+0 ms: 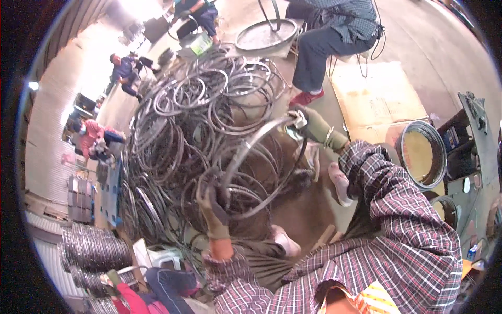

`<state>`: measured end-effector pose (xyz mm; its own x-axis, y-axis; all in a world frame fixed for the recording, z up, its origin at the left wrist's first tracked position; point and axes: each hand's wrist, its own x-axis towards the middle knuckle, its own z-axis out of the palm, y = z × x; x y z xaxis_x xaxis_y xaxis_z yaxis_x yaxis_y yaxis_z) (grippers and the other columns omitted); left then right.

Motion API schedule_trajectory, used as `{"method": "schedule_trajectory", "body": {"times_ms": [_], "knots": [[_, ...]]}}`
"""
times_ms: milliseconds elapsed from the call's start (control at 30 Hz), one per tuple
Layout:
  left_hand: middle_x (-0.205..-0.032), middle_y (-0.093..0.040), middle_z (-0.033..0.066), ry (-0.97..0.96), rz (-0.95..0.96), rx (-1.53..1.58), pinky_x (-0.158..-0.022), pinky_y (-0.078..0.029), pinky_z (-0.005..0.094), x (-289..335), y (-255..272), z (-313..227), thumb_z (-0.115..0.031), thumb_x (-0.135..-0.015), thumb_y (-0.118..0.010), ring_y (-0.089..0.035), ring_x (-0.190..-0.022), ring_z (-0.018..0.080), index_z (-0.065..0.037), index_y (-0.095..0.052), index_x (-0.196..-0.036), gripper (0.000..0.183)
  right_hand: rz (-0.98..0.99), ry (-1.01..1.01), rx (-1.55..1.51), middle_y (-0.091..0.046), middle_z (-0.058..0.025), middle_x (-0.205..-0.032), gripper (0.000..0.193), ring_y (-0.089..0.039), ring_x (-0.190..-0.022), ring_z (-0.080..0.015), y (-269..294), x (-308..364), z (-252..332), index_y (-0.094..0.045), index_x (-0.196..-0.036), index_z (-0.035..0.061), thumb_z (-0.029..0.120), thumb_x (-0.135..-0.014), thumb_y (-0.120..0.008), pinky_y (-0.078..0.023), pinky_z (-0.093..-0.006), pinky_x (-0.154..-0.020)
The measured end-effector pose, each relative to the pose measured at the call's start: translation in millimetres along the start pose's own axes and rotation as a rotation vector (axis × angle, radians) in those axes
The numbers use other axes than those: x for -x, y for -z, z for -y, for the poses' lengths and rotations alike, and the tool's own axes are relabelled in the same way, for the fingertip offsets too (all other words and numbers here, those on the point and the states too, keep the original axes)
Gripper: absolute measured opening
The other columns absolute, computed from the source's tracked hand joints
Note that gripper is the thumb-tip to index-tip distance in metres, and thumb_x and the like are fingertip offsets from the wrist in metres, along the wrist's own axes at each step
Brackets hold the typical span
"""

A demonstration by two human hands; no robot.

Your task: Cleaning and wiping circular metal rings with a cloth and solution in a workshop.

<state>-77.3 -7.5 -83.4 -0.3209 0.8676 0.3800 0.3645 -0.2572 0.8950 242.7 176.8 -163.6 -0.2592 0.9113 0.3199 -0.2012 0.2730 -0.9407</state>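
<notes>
A shiny metal wheel rim (pixel 244 149) is held up at a tilt in front of me, above a big heap of similar rims (pixel 201 86). My left hand (pixel 212 201), in a dark-palmed glove, is closed around its near left side. My right hand (pixel 309 125), in a greenish glove, is closed at the rim's far right part. A crumpled whitish rag (pixel 298 120) shows between those fingers and the metal. Some of the left fingers are smeared by motion.
Large ring-shaped rims (pixel 445 157) stand at right, near flattened cardboard (pixel 374 94). A seated person (pixel 334 42) works ahead beside a round plate (pixel 266 34). Others sit at far left. Stacked rims (pixel 97 248) and a red-sleeved person (pixel 130 295) are at lower left.
</notes>
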Motion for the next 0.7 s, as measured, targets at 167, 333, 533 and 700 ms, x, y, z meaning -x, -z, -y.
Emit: {"method": "schedule_trajectory", "body": {"times_ms": [167,333,533,700], "knots": [[-0.106,-0.064,0.0036,0.489,0.257,0.384,-0.084,-0.048,0.0272,-21,15,8,-0.027,-0.1,-0.052,-0.058,-0.098,0.0115,-0.001,-0.059,-0.124,0.036,0.096,0.253,0.496,-0.067,-0.01,-0.091,0.029,-0.066,-0.08,-0.0196,-5,-5,56,-0.063,-0.11,0.0087,0.012,-0.081,-0.068,-0.051,-0.0324,-0.073],[-0.107,-0.065,0.0106,-0.026,0.269,-0.092,-0.088,-0.048,0.0336,-21,-29,-21,-0.017,-0.093,-0.062,-0.063,-0.1,0.0239,0.001,-0.059,-0.12,0.032,0.22,0.259,0.726,-0.065,-0.0141,-0.09,0.021,-0.063,-0.081,-0.0341,-25,-3,66,-0.061,-0.095,0.0079,0.021,-0.081,-0.07,-0.05,-0.0389,-0.072],[-0.083,-0.067,0.0158,0.022,0.351,-0.685,-0.068,-0.049,0.0395,2,-71,-47,-0.017,-0.084,-0.07,-0.064,-0.076,0.0364,-0.002,-0.064,-0.109,0.029,0.222,0.491,0.866,-0.063,-0.0149,-0.101,0.037,-0.06,-0.092,-0.0352,-67,14,59,-0.063,-0.106,0.0088,0.015,-0.071,-0.072,-0.05,-0.0418,-0.08],[-0.065,-0.061,0.0087,0.026,0.288,-0.365,-0.055,-0.042,0.0282,-2,-41,-69,-0.008,-0.084,-0.069,-0.054,-0.057,0.0114,0.0,-0.068,-0.092,0.011,0.318,0.242,0.974,-0.063,-0.0182,-0.104,0.036,-0.06,-0.1,-0.0374,-16,2,50,-0.063,-0.107,0.003,0.018,-0.075,-0.069,-0.049,-0.0427,-0.088]]}}
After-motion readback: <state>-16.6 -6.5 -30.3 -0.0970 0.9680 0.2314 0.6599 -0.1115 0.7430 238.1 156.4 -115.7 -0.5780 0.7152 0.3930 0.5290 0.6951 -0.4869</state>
